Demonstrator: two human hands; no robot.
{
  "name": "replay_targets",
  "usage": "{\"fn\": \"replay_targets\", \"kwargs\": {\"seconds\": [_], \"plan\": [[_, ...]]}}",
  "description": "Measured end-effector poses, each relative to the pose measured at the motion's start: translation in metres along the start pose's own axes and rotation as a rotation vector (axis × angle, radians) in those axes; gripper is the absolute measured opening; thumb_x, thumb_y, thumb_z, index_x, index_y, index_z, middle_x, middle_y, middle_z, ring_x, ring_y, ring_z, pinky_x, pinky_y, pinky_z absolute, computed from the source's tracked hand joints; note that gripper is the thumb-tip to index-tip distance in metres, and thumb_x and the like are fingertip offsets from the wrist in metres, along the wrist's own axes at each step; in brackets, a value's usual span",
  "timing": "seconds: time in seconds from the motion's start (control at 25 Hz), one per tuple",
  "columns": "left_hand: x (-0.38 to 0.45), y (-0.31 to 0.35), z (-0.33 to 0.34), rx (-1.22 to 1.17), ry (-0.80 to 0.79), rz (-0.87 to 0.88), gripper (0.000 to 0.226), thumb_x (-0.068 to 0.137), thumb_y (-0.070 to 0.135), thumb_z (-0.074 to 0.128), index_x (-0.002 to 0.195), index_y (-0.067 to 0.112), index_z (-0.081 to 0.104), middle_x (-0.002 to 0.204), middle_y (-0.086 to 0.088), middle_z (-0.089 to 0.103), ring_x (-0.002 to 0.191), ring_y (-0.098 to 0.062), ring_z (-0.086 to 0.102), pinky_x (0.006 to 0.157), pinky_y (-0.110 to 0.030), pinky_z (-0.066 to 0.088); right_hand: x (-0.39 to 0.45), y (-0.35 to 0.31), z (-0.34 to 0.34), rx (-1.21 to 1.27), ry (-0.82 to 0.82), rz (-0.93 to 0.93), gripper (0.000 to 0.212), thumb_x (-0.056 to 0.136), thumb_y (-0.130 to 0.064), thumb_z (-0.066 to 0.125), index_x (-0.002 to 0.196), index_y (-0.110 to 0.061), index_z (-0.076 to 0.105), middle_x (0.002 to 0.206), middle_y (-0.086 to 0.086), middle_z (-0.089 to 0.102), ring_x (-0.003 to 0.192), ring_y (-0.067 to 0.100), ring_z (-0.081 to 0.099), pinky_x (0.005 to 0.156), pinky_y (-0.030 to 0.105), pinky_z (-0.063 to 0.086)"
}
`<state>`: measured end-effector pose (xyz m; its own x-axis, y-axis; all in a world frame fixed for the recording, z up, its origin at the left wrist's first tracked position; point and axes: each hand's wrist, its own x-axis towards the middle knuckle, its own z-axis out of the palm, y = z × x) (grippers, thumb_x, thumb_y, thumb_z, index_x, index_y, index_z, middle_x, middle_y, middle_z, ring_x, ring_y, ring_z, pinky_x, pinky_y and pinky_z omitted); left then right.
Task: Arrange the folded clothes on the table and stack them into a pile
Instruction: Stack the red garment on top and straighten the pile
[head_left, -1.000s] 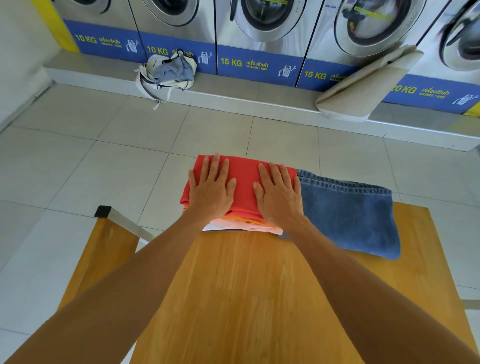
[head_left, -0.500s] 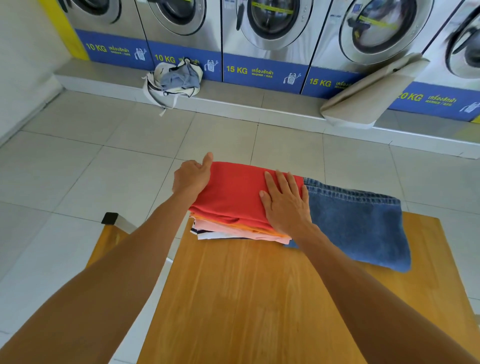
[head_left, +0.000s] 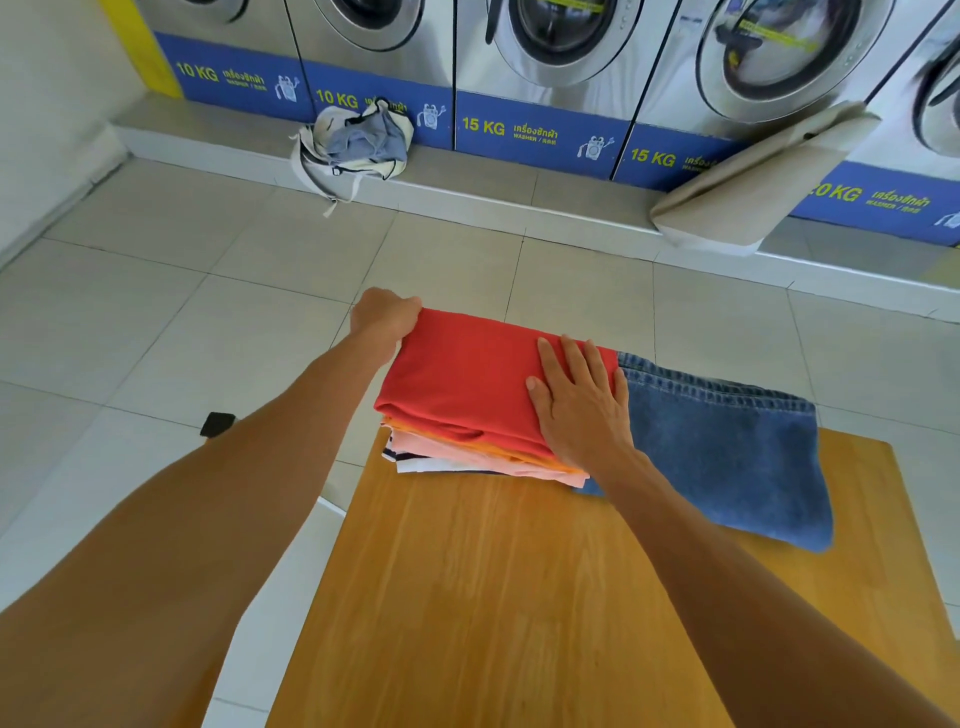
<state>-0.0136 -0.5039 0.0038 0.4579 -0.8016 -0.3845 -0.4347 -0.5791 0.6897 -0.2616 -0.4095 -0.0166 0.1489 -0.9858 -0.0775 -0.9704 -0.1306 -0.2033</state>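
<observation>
Pressing down with my right hand (head_left: 579, 405), palm flat and fingers spread, I have it resting open on top of the red garment (head_left: 467, 379), near that garment's right edge. Nothing is gripped there; it just lies on the cloth. My left hand (head_left: 384, 317) is at the far left corner of the same red piece, curled closed around the fold, knuckles up, the fingertips tucked out of sight under the fabric.

That red garment crowns the pile (head_left: 483, 457), which sits at the far left corner of the wooden table (head_left: 493, 597), its left side hanging a touch past the table's edge. Beneath the red I can see an orange layer, then pale pink, then white, with a dark striped edge peeking out at the lower left.

Just beside the pile on the right, touching it, lie the folded blue jeans (head_left: 727, 447), flat on the table and partly tucked under the stack's right side.

Beyond the table, on the tiled floor, a row of washing machines (head_left: 545, 62) lines the wall, a cloth bag (head_left: 358, 145) slumped on the step in front of them.
</observation>
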Motion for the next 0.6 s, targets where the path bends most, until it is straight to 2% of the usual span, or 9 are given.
{"fn": "replay_targets", "kwargs": {"seconds": [0.12,0.2,0.24,0.32,0.36,0.4,0.44,0.52,0.6], "plan": [[-0.006,-0.007,0.005,-0.009,0.070,-0.020,0.031,0.090,0.033,0.057,0.070,0.010,0.056,0.071,-0.005,0.058,0.060,-0.019,0.053,0.054,-0.029,0.043,-0.001,0.001,-0.003,0.004,-0.026,0.004,0.060,0.103,-0.055,0.014,0.158,-0.032,0.010,0.167,-0.001,0.011,0.154,0.025,0.004,0.121,0.058,0.006],[-0.015,-0.011,0.007,0.072,0.136,0.014,0.031,0.094,0.034,0.054,0.084,0.006,0.064,0.088,-0.011,0.067,0.078,-0.027,0.063,0.069,-0.034,0.048,0.001,0.001,-0.007,0.002,-0.047,0.003,0.060,0.103,-0.055,0.014,0.158,-0.032,0.010,0.167,-0.001,0.011,0.154,0.025,0.004,0.121,0.059,0.006],[-0.022,-0.010,0.007,0.158,0.233,0.086,0.026,0.095,0.029,0.052,0.095,0.007,0.065,0.098,-0.011,0.067,0.091,-0.030,0.063,0.077,-0.039,0.047,0.003,0.001,-0.008,-0.005,-0.057,0.002,0.060,0.103,-0.055,0.015,0.158,-0.032,0.011,0.167,-0.001,0.011,0.154,0.026,0.004,0.121,0.059,0.007],[-0.043,-0.003,0.016,0.261,0.408,0.418,0.021,0.093,0.018,0.048,0.107,0.013,0.063,0.109,-0.009,0.065,0.104,-0.031,0.059,0.088,-0.043,0.042,0.006,-0.001,-0.011,-0.011,-0.066,0.004,0.060,0.103,-0.054,0.015,0.158,-0.032,0.014,0.167,-0.001,0.014,0.154,0.026,0.006,0.121,0.060,0.007],[-0.059,-0.001,0.027,0.284,0.392,0.644,0.025,0.093,0.017,0.045,0.109,0.015,0.063,0.111,-0.008,0.065,0.107,-0.031,0.058,0.091,-0.044,0.042,0.007,-0.002,-0.011,-0.005,-0.057,0.009,0.059,0.103,-0.053,0.015,0.158,-0.031,0.016,0.166,-0.001,0.015,0.154,0.025,0.006,0.121,0.059,0.007],[-0.078,-0.002,0.041,0.347,0.303,0.852,0.029,0.095,0.021,0.042,0.114,0.016,0.062,0.118,-0.008,0.064,0.113,-0.030,0.058,0.096,-0.046,0.041,0.006,-0.004,-0.011,0.005,-0.041,0.015,0.057,0.104,-0.050,0.016,0.158,-0.031,0.018,0.166,-0.002,0.016,0.154,0.024,0.007,0.121,0.059,0.007],[-0.096,-0.009,0.057,0.451,0.171,0.979,0.037,0.098,0.030,0.035,0.125,0.018,0.058,0.130,-0.007,0.060,0.125,-0.028,0.052,0.105,-0.048,0.037,0.003,-0.005,-0.010,0.015,-0.019,0.017,0.056,0.105,-0.047,0.015,0.158,-0.030,0.018,0.166,-0.002,0.016,0.154,0.023,0.006,0.122,0.058,0.007],[-0.109,-0.025,0.070,0.693,-0.021,0.965,0.054,0.102,0.046,0.017,0.148,0.025,0.036,0.157,-0.004,0.033,0.147,-0.022,0.024,0.118,-0.051,0.017,-0.003,-0.004,-0.011,0.029,0.009,0.012,0.055,0.106,-0.043,0.014,0.158,-0.029,0.018,0.167,-0.003,0.014,0.154,0.020,0.004,0.123,0.054,0.006],[-0.085,-0.032,0.058,0.726,-0.046,0.813,0.057,0.101,0.051,0.009,0.154,0.032,0.016,0.164,-0.001,0.013,0.152,-0.020,0.006,0.119,-0.057,0.004,-0.003,0.004,-0.013,0.067,0.001,0.038,0.056,0.106,-0.045,0.013,0.158,-0.027,0.017,0.167,-0.003,0.013,0.154,0.018,0.005,0.124,0.051,0.005]]}}
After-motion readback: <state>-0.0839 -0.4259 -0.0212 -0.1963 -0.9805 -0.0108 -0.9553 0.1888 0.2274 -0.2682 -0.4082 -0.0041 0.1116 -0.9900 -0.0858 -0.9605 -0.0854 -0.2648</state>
